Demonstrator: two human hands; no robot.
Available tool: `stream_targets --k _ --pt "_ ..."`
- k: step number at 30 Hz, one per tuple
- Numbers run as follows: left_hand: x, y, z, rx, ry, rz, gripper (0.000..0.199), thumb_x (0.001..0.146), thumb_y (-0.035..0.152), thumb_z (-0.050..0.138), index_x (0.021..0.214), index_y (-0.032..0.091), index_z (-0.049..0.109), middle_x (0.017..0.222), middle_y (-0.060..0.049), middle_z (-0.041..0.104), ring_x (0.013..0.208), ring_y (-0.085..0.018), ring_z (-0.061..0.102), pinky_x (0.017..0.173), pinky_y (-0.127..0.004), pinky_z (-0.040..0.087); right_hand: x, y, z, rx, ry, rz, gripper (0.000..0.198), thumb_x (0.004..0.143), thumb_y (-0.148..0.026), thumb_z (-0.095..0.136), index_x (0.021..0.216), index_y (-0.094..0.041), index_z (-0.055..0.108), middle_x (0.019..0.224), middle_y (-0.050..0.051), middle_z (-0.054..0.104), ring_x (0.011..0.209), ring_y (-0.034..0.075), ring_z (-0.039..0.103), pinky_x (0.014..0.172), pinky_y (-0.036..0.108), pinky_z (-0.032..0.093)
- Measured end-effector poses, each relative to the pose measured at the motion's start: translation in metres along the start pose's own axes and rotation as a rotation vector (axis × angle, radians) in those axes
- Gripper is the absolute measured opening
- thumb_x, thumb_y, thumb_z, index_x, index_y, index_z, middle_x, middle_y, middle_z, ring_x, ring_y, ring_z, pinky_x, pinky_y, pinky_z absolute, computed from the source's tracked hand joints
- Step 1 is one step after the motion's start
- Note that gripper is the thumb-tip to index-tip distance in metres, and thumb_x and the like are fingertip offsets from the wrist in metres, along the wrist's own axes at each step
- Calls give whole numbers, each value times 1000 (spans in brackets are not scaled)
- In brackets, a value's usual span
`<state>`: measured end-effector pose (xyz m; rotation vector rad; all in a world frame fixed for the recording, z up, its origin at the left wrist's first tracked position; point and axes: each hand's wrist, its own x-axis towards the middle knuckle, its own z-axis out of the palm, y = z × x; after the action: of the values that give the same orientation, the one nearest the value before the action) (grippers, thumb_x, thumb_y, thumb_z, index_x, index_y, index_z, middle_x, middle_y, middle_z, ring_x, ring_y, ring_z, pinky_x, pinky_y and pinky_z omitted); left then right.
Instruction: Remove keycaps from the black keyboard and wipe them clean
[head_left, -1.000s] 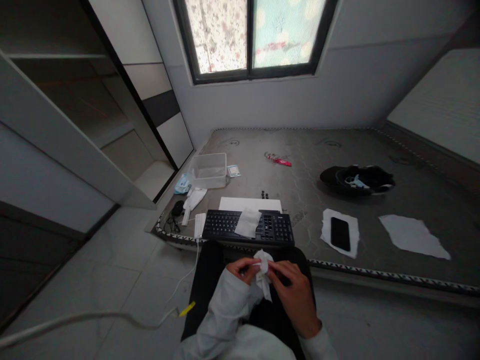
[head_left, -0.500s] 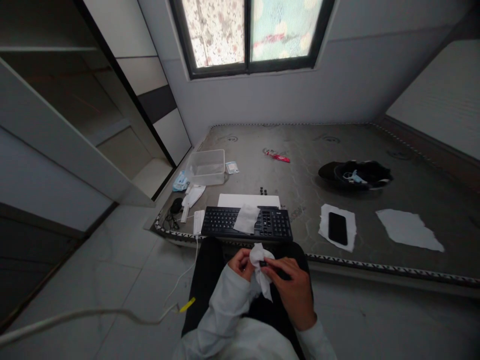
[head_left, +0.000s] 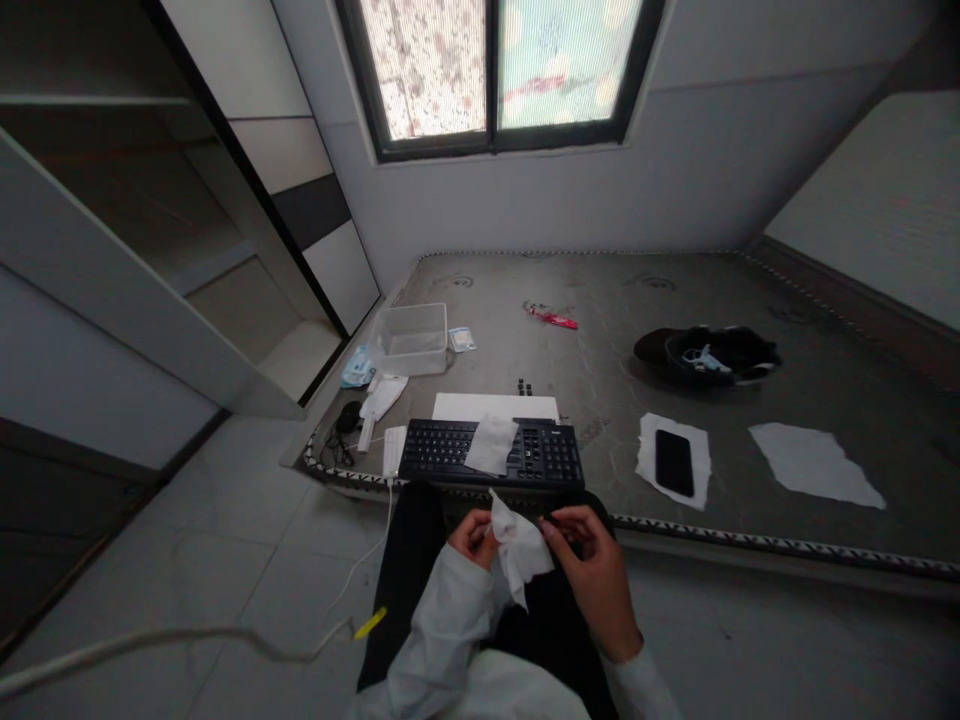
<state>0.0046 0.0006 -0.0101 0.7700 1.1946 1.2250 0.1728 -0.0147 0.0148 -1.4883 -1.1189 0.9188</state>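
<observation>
— So, from the head camera, what are the hands doing?

— Both are low at 6 o'clock, over the lap. The left hand is closed on the edge of a white wipe, which hangs opened out between the two hands. The right hand is just beside the wipe at its 3 o'clock; its fingertips are pinched narrow on something small and dark, too small to identify.

— And around them?

— At 12 o'clock from the hands, a black keyboard lies at the near edge of a grey mattress, with a second white wipe draped over its keys and a white sheet behind it. A few small dark pieces sit just beyond the sheet. At 10 o'clock stands a clear plastic box. At 2 o'clock a black phone rests on a piece of white paper; further right lies a torn paper, and at 1 o'clock a black bag.

— Any writing legible?

— None: the key legends and the red packet at 12 o'clock are too small to read.
</observation>
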Motion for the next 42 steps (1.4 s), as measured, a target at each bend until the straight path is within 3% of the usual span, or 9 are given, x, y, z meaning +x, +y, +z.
stream_targets --k 7,14,22,28,32,36,42 --pt "2 -32 -21 81 34 -21 48 62 61 84 78 17 72 72 -7 79 64 -17 70 60 -22 50 42 30 -12 88 27 73 36 78 -54 73 91 -22 64 87 6 76 78 22 72 75 34 56" --pt "2 -41 -27 107 79 -37 56 59 69 81 76 17 71 64 -6 77 60 -16 67 55 -21 45 129 71 -30 -255 34 10 34 76 -52 67 89 -21 73 82 6 76 78 23 70 77 38 53" --pt "7 -38 -32 90 90 -46 56 58 71 82 76 18 71 64 -5 77 58 -15 66 55 -21 44 203 89 4 -376 -148 -3 24 74 -35 64 90 -21 76 78 5 77 76 22 72 76 34 52" --pt "12 -44 -39 63 130 -36 57 56 72 82 71 18 70 59 -3 75 56 -14 65 54 -20 42 222 99 22 -453 -171 -8 18 78 -29 63 91 -21 74 75 3 76 72 20 71 75 32 52" --pt "15 -48 -46 39 144 -74 58 53 73 82 67 19 67 55 0 72 47 -10 56 48 -20 36 229 100 23 -517 -212 -95 16 77 -32 67 84 -22 77 87 6 79 84 22 72 83 34 52" --pt "19 -51 -50 72 120 -104 60 54 76 79 70 19 68 53 1 70 40 -7 44 44 -20 28 236 100 25 -595 -209 -92 15 76 -33 69 80 -22 79 87 6 79 87 24 71 86 35 52" --pt "25 -53 -52 82 169 -84 66 49 80 78 70 18 70 61 -5 76 52 -14 61 51 -21 38 241 102 30 -633 -245 -68 14 76 -33 71 77 -23 80 83 6 80 83 25 72 80 35 52"
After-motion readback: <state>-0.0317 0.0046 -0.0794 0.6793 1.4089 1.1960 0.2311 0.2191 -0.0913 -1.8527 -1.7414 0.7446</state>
